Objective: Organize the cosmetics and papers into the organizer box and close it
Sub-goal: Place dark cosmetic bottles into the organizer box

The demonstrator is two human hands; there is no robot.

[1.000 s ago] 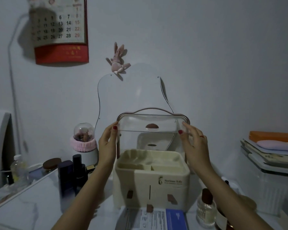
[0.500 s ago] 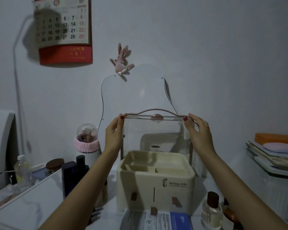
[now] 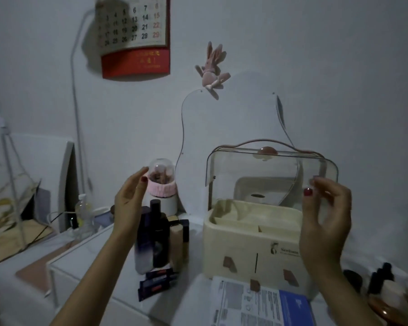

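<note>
The left hand [image 3: 130,198] is in the air at 9 o'clock, fingers relaxed, holding nothing. Dark bottles [image 3: 154,236] stand below it. The box [image 3: 252,245] stands in the centre of the surface [image 3: 99,274] with its clear lid [image 3: 269,175] raised, papers [image 3: 257,302] at 6 o'clock. The right hand [image 3: 325,215] is at 3 o'clock, fingers loose, empty.

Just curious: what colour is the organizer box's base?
Cream organizer box base, clear lid; head view.

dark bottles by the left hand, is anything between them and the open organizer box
Nothing visible blocks them. The dark bottles stand left of the organizer box, bare tabletop between; its clear lid is raised, compartments open. The left hand hovers just above them.
</note>
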